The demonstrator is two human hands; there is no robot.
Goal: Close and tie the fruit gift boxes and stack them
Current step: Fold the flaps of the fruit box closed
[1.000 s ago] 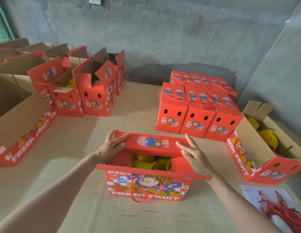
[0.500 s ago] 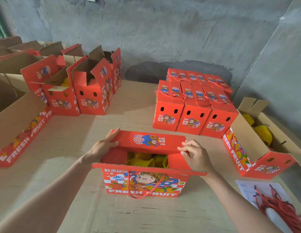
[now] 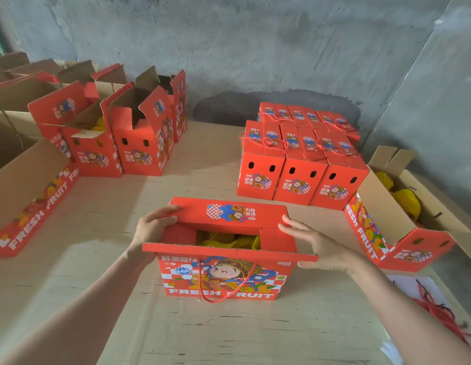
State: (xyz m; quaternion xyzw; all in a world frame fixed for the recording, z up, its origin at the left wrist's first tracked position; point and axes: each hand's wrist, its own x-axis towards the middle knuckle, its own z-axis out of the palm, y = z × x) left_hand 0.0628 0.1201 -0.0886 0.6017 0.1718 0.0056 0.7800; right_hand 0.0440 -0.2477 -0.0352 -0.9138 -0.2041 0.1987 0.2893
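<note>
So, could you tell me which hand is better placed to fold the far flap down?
Probably the left hand: it grips the far flap at its left corner; the right hand is open, beside the box.

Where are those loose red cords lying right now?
In the head view, the red cords lie on a white sheet at the near right edge of the table, nearer than the open carton.

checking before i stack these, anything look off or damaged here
Nothing stands out. The front box is only half closed, fruit showing, left hand holding its far flap, right hand beside it; tied boxes stand in neat rows.
</note>
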